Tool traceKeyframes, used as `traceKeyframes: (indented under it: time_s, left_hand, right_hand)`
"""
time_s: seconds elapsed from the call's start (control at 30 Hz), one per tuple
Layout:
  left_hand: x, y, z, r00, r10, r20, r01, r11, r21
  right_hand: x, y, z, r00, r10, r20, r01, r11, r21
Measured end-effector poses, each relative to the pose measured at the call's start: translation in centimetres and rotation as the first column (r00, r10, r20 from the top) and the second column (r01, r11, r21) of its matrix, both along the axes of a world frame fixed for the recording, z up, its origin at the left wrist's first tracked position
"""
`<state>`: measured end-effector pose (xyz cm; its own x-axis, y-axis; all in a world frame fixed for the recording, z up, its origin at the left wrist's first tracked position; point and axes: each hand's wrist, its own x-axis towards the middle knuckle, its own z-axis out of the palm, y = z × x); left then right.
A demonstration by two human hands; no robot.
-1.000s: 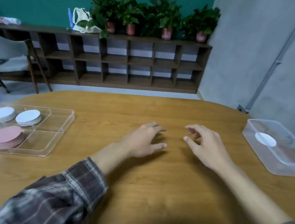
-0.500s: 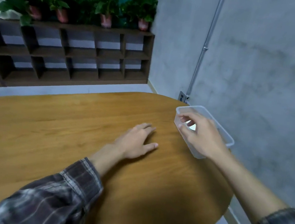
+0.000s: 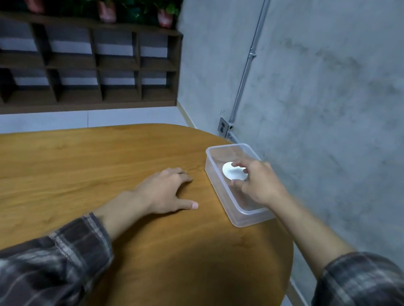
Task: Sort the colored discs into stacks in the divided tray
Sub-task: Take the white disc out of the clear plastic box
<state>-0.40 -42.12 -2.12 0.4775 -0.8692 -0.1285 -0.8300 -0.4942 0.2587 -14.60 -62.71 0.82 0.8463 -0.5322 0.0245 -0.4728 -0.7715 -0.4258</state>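
Pick step: my right grip (image 3: 256,186) pinches the white disc (image 3: 232,175) lying in the clear bin (image 3: 238,217), left grip (image 3: 162,191) released flat on the worktop (image 3: 59,169); next I lift it clear of the bin wall and find the tray, out of view.

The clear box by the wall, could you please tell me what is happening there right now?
A person in a plaid shirt is reaching their right hand into the clear plastic box, which sits at the far edge of the wooden table beside the wall. The fingers and thumb pinch a white disc inside it, not yet lifted clear. The left hand rests flat on the table, holding nothing. The divided tray is not in view.
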Motion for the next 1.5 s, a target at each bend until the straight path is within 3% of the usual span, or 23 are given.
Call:
traceKeyframes:
  time_s: [0.47,0.83,1.0,1.23,1.37,1.5]
  left_hand:
    - [-0.2,0.4,-0.4,1.0,0.001,-0.002,-0.001,0.999,-0.037]
    - [-0.4,0.6,-0.4,1.0,-0.006,0.008,0.006,0.998,-0.061]
    - [-0.4,0.7,-0.5,1.0,-0.009,0.01,0.01,0.998,-0.058]
    - [-0.7,1.5,-1.3,0.999,0.001,-0.052,-0.006,0.995,-0.098]
    - [-1.1,2.1,-0.7,0.999,-0.013,-0.046,0.008,0.993,-0.121]
    - [-1.5,3.2,0.7,1.0,-0.002,-0.007,0.0,0.977,-0.213]
  right_hand:
    - [3.6,-0.6,-1.7,0.975,-0.113,-0.19,0.091,0.988,-0.122]
    - [3.2,-0.1,-0.6,0.973,-0.021,-0.232,-0.019,0.985,-0.17]
    - [2.3,0.7,-0.3,0.982,0.01,-0.188,-0.039,0.988,-0.148]
    - [1.1,0.8,-0.2,0.997,0.071,0.02,-0.069,0.993,-0.095]
    - [0.1,1.0,0.6,0.988,0.059,0.14,-0.038,0.989,-0.145]
    - [-1.1,1.9,1.7,0.971,0.025,0.237,-0.004,0.996,-0.09]
